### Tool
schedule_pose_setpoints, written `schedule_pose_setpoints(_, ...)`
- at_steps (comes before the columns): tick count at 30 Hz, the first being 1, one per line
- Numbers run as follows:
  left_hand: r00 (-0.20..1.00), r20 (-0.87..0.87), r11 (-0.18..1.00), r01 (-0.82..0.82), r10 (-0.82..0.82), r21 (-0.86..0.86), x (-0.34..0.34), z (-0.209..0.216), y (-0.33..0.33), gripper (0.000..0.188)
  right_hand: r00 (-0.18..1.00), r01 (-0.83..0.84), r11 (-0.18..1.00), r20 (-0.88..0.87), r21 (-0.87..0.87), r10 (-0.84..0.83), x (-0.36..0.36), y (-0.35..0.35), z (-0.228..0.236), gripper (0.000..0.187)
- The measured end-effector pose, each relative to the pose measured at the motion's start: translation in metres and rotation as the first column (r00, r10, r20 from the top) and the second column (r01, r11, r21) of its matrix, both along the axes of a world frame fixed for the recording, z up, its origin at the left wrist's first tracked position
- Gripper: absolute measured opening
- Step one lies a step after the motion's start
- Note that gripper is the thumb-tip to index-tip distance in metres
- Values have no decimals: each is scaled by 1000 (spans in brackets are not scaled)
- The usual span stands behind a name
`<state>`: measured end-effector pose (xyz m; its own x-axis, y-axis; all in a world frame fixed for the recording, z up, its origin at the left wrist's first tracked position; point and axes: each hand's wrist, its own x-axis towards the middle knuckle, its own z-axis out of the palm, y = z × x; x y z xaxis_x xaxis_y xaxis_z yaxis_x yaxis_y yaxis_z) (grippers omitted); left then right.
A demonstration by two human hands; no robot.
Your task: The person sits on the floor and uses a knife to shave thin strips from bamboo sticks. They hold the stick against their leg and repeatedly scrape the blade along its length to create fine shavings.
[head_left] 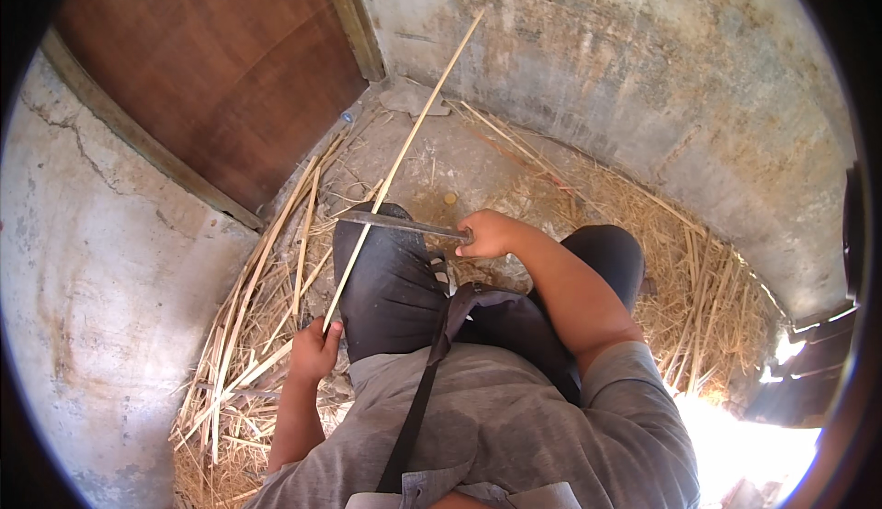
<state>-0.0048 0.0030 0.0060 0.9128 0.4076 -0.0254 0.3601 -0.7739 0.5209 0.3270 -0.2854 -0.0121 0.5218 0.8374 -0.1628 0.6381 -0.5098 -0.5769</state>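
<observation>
A long, thin, pale strip (401,159), which looks like split bamboo, slants from my left side up toward the far wall. My left hand (315,350) is closed around its near end, beside my left thigh. In my right hand (487,234) is the handle of a long-bladed knife (397,224), fingers wrapped round it. The dark blade points left over my left knee and crosses the strip there; whether its edge touches the strip, I cannot tell. My knees are bent, in dark trousers.
Pale strips (246,296) lie piled on the left along the wall. Shavings and more strips (684,279) cover the ground at right. A brown door (216,68) stands at the far left, meeting a stained wall (606,77). A flat stone (413,98) lies in the corner.
</observation>
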Motion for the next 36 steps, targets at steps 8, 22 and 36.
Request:
schedule_pose_setpoints(8, 1000, -22, 1000, -21, 21, 4, -2, -4, 2, 56, 951, 308, 948, -11, 76, -308, 20, -15, 16, 59)
schedule_pose_setpoints(22, 1000, -11, 999, -21, 21, -26, 0, -3, -5, 50, 984, 91, 995, -149, -38, -96, 13, -4, -8, 65)
schedule_pose_setpoints(36, 1000, 5, 1000, 11, -11, -28, -1, 1, -2, 50, 962, 274, 959, -16, 69, -274, 20, -19, 13, 56)
